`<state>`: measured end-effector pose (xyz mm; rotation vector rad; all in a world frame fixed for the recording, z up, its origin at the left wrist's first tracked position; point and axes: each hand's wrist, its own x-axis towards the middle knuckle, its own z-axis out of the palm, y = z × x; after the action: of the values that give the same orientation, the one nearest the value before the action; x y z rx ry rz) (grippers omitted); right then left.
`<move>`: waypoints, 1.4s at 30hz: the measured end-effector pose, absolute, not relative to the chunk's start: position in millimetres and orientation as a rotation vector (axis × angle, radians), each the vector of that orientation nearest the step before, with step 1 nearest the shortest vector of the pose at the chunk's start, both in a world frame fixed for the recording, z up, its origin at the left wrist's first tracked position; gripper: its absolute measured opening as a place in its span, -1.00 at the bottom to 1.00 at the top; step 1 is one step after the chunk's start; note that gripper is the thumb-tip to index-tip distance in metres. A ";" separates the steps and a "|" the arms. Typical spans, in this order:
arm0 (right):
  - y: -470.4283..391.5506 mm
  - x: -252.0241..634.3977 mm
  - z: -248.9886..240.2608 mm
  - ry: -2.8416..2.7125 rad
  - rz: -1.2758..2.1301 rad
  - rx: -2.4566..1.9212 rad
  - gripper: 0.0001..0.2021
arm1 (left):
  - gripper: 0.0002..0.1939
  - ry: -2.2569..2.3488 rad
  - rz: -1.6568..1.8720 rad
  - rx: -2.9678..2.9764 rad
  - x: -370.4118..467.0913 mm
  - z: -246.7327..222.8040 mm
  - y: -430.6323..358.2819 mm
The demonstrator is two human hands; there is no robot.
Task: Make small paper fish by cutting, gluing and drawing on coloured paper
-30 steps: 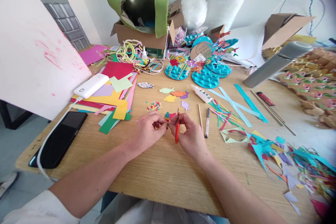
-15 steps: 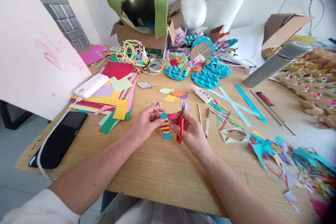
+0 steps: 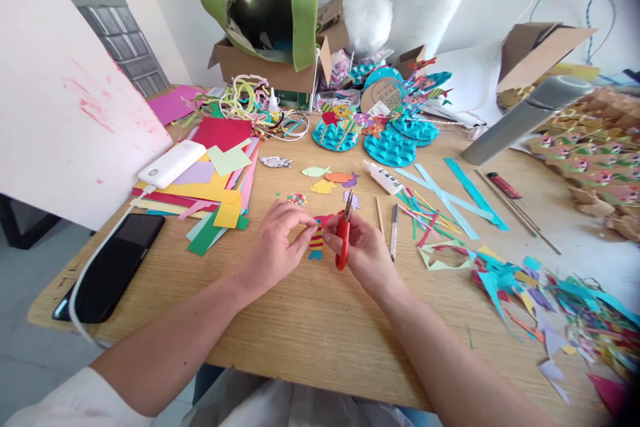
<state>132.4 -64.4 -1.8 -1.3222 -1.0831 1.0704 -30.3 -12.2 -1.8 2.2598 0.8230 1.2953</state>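
A blue paper fish with red and yellow stripes [image 3: 316, 242] is upright between my hands, tail downward. My left hand [image 3: 280, 238] pinches it near the head, and the fingers hide most of that end. In my right hand [image 3: 367, 247] are red-handled scissors [image 3: 343, 240], blades pointing away from me. That hand's thumb and fingertip also reach the fish's right edge; whether they grip it I cannot tell. A bit of magenta paper shows behind the fish. Past my hands lie a yellow paper fish [image 3: 323, 187], an orange one [image 3: 339, 177] and a pale green one [image 3: 316, 172].
Coloured paper sheets [image 3: 225, 133], a white power bank [image 3: 173, 163] and a black phone [image 3: 113, 267] lie at the left. A glue bottle [image 3: 383, 177], pen [image 3: 395, 233] and paper strips [image 3: 445, 203] are to the right. Paper scraps [image 3: 545, 307] cover the right side; a grey flask [image 3: 525, 120] lies behind.
My left hand has turned, and its fingertips have shifted up to the fish's head, covering more of it. The right hand keeps the scissors in nearly the same place.
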 end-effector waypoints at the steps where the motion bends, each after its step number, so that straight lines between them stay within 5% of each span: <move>1: -64.1 132.2 -1.9 -1.089 1.052 -1.334 -0.72 | -0.91 0.798 1.288 2.320 -30.0 -0.8 -13.5; 42: -69.0 126.7 -1.5 -1.445 0.674 -1.581 -0.95 | -0.82 0.808 0.961 2.758 -31.8 -6.7 -17.3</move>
<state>126.7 -69.0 -1.5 -1.5812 -1.4451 0.6743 -31.8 -17.3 -6.7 2.7583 0.8076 0.9610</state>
